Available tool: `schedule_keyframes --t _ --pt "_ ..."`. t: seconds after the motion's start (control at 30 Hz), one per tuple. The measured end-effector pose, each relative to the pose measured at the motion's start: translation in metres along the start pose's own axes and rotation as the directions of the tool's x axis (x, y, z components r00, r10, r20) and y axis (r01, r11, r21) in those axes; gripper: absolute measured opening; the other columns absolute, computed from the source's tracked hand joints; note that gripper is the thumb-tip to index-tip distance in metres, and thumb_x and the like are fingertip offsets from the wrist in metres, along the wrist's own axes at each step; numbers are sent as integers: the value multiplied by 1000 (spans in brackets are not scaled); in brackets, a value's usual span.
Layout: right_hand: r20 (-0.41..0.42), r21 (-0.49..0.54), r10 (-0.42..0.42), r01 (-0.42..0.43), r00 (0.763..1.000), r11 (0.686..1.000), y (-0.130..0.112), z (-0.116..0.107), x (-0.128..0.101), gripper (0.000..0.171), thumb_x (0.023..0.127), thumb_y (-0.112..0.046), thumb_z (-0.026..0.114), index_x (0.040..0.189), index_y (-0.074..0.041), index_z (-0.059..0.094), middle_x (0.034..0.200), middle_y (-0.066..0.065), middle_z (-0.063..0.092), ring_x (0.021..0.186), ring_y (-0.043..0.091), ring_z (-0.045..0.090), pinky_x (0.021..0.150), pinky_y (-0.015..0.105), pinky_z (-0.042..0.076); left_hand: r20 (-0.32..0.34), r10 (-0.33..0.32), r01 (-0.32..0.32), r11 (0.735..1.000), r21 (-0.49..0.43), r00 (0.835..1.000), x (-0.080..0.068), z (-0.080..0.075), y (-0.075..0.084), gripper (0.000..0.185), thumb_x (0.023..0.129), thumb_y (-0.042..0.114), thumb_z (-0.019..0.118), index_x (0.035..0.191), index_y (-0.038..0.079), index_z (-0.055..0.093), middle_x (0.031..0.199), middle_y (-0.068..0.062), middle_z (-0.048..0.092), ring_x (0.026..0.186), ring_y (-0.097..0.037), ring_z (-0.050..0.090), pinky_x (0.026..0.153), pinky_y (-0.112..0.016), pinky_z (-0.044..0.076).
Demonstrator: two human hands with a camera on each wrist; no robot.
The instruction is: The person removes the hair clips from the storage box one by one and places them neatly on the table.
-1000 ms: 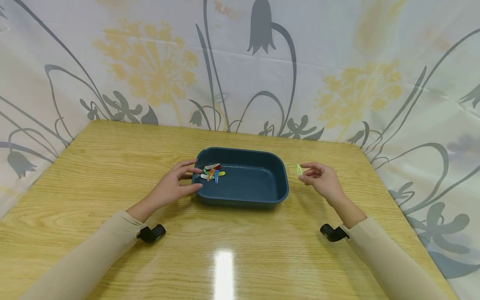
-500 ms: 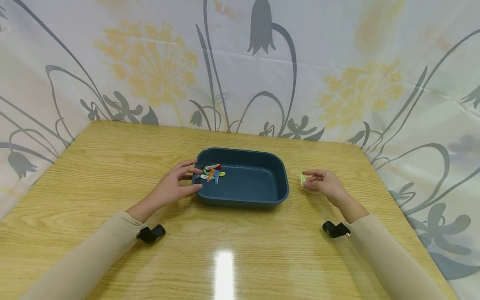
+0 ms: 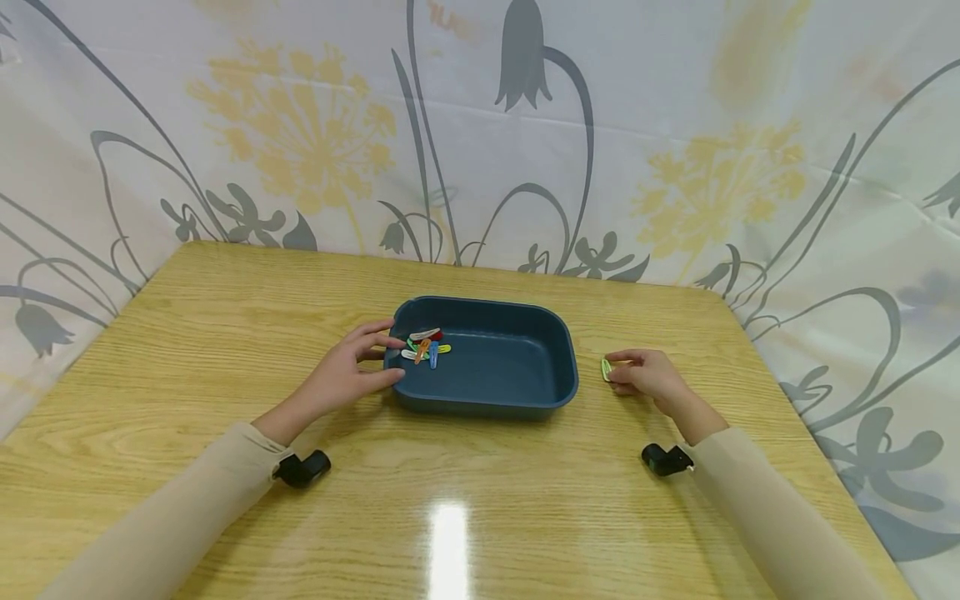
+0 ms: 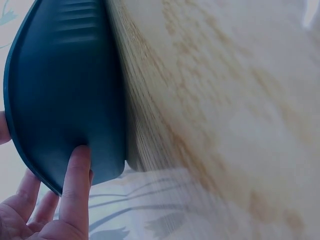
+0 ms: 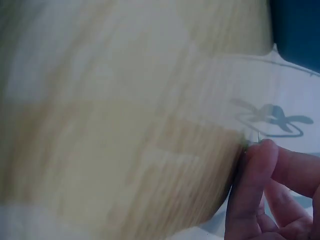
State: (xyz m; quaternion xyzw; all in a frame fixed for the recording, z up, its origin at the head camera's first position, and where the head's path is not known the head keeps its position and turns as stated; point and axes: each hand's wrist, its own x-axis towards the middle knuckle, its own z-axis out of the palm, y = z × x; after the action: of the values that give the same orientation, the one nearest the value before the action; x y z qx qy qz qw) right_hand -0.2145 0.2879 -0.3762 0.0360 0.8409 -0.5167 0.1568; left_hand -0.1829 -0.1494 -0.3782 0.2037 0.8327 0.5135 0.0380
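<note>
A dark blue rectangular tray (image 3: pixel 510 367) stands on the wooden table. My left hand (image 3: pixel 341 375) holds its left end; in the left wrist view one finger (image 4: pixel 76 185) lies against the outer wall and others reach over the rim. Several colourful snap hair clips (image 3: pixel 423 350) lie in a small pile at the tray's left end. To the right of the tray, my right hand (image 3: pixel 652 379) pinches a light green hair clip (image 3: pixel 606 370) low at the tabletop. From the right wrist, only a sliver of that clip shows at the fingertips (image 5: pixel 269 147).
A wood-grain table (image 3: pixel 360 492) spreads around the tray. Behind and at the sides hangs a white cloth (image 3: pixel 480 150) with grey and yellow flowers. Black wrist cameras (image 3: pixel 303 468) sit on both sleeves.
My right hand has moved right and down with the light green hair clip, away from the tray to the tabletop. The clip now lies flatter. My left hand and the tray have stayed put.
</note>
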Motion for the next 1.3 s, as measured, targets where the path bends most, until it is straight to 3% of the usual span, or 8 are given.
schedule_keyframes --t 0.77,1.13,1.3 --pt "19 -110 -45 47 999 993 -1 -3 5 46 89 0 59 129 15 43 86 12 57 67 12 62 67 26 55 4 -1 1 1000 4 1000 0 2 1 40 87 15 68 121 -3 57 148 -13 27 115 -42 48 91 -47 46" --pt "-8 -199 -130 126 991 972 -22 -17 -2 45 90 -4 58 130 13 45 90 14 57 83 30 61 82 41 52 -3 -7 7 1000 3 1000 -1 1 1 39 87 15 67 121 -2 57 148 -13 27 115 -42 48 92 -49 45" --pt "-4 -215 -179 174 984 961 -35 -20 -6 44 90 -6 60 129 10 46 89 12 58 81 24 62 82 40 52 -3 -10 10 1000 9 1000 -1 1 2 39 87 15 67 121 -3 57 148 -13 27 115 -43 48 91 -49 45"
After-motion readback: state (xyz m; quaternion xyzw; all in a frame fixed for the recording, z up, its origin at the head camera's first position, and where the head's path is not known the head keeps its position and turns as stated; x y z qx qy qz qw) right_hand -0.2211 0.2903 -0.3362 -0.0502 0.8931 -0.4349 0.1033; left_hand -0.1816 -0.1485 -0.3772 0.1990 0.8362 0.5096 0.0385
